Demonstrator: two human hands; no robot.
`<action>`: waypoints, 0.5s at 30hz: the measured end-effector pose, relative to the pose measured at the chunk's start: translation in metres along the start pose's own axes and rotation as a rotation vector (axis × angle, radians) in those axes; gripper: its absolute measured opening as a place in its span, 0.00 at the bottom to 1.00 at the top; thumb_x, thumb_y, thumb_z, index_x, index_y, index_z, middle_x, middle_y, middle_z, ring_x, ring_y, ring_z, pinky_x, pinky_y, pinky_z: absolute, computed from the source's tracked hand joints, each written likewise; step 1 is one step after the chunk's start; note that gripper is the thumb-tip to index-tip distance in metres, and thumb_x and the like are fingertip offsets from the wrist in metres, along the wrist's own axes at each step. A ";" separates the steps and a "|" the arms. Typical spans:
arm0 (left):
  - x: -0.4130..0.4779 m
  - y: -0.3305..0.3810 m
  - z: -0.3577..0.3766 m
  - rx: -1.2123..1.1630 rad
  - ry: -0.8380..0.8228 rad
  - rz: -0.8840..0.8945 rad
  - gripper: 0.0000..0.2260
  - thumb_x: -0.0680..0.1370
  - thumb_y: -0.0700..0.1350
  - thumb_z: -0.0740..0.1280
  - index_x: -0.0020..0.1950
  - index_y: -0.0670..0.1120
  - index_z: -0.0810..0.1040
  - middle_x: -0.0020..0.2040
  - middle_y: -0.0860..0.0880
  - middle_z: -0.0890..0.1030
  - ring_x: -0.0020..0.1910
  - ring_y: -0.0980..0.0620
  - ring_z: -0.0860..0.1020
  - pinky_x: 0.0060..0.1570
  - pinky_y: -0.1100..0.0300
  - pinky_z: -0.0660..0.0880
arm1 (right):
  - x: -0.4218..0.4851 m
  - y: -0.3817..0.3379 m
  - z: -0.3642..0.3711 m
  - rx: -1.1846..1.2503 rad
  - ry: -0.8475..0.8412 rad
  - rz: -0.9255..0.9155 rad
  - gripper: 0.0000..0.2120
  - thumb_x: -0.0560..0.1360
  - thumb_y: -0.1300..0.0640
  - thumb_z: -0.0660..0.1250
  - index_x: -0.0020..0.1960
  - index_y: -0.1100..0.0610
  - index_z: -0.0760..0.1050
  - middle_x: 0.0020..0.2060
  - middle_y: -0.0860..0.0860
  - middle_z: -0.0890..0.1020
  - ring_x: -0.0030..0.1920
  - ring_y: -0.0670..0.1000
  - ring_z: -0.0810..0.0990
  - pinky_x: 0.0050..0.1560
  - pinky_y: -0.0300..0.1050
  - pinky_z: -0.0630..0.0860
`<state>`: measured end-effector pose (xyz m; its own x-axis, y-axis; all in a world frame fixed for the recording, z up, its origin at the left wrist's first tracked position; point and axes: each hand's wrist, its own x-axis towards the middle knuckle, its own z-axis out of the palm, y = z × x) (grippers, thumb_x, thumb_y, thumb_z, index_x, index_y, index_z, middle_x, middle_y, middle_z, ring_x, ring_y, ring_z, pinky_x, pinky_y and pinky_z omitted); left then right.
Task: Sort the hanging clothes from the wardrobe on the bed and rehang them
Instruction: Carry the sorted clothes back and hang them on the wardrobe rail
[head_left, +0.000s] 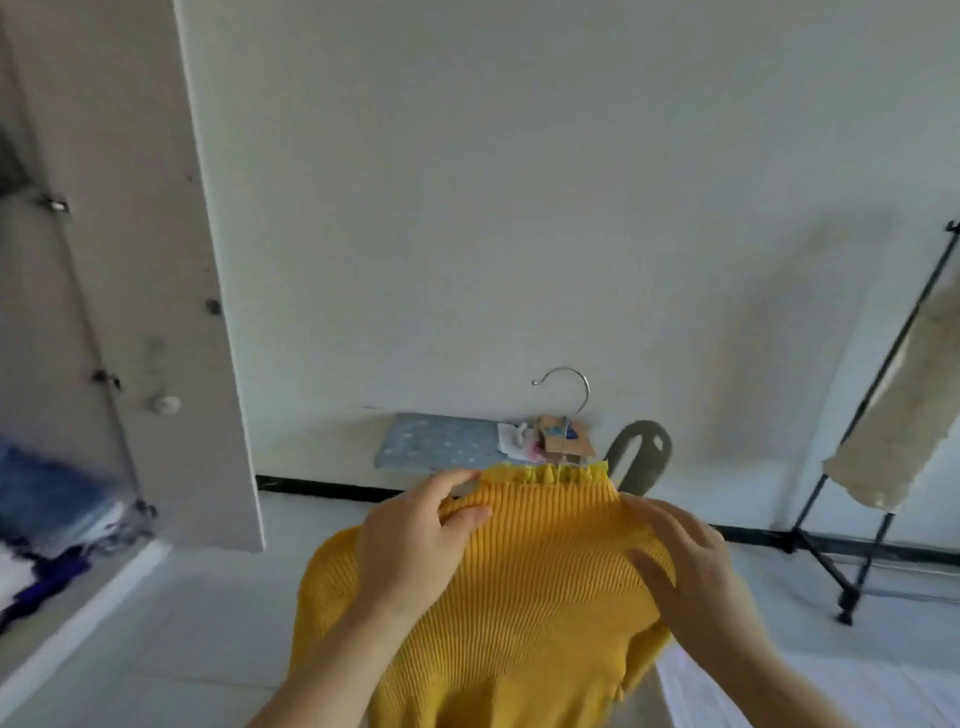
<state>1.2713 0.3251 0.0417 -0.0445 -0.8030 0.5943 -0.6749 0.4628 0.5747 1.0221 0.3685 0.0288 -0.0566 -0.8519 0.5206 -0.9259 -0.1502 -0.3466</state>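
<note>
Sweater (519, 597) on hanger (587, 392); left hand (415, 540) pinches it, right hand (685, 566) lies flat; rack (845, 608) stands beside.

No text can be read. The paper tags (563, 439) above the collar of the sweater (519, 597) carry blue and pink print, too blurred to make out.

Location type: domestic room, a bedroom or dressing area. Indicators: a white wardrobe (156, 260) at the left of the frame, with blue clothes (52, 499) stacked inside at lower left. A black freestanding garment rack (852, 467) at the right edge carries a cream cloth (893, 415). Plain white wall (519, 182), black skirting (322, 486), pale floor (182, 623).
</note>
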 end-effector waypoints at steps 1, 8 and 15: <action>0.014 -0.014 -0.006 0.011 0.018 -0.046 0.17 0.72 0.58 0.68 0.60 0.58 0.76 0.48 0.60 0.81 0.45 0.64 0.76 0.38 0.73 0.69 | 0.022 -0.010 0.011 -0.008 0.013 -0.052 0.22 0.72 0.54 0.70 0.65 0.49 0.73 0.58 0.51 0.78 0.59 0.56 0.75 0.60 0.55 0.72; 0.082 -0.099 -0.071 0.067 0.119 -0.295 0.16 0.72 0.56 0.68 0.59 0.61 0.75 0.50 0.63 0.77 0.53 0.62 0.74 0.50 0.60 0.72 | 0.163 -0.082 0.081 0.137 -0.020 -0.478 0.23 0.65 0.64 0.76 0.59 0.54 0.78 0.43 0.52 0.79 0.38 0.52 0.79 0.35 0.31 0.67; 0.103 -0.208 -0.132 0.261 0.306 -0.383 0.16 0.74 0.56 0.65 0.62 0.56 0.75 0.48 0.65 0.74 0.46 0.68 0.70 0.41 0.73 0.66 | 0.243 -0.186 0.170 0.208 -0.056 -0.718 0.26 0.63 0.60 0.78 0.59 0.48 0.77 0.40 0.47 0.77 0.30 0.47 0.77 0.25 0.32 0.64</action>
<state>1.5042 0.1960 0.0573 0.4296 -0.7320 0.5288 -0.7628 0.0193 0.6464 1.2440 0.1041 0.0866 0.5588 -0.5322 0.6360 -0.6380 -0.7658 -0.0803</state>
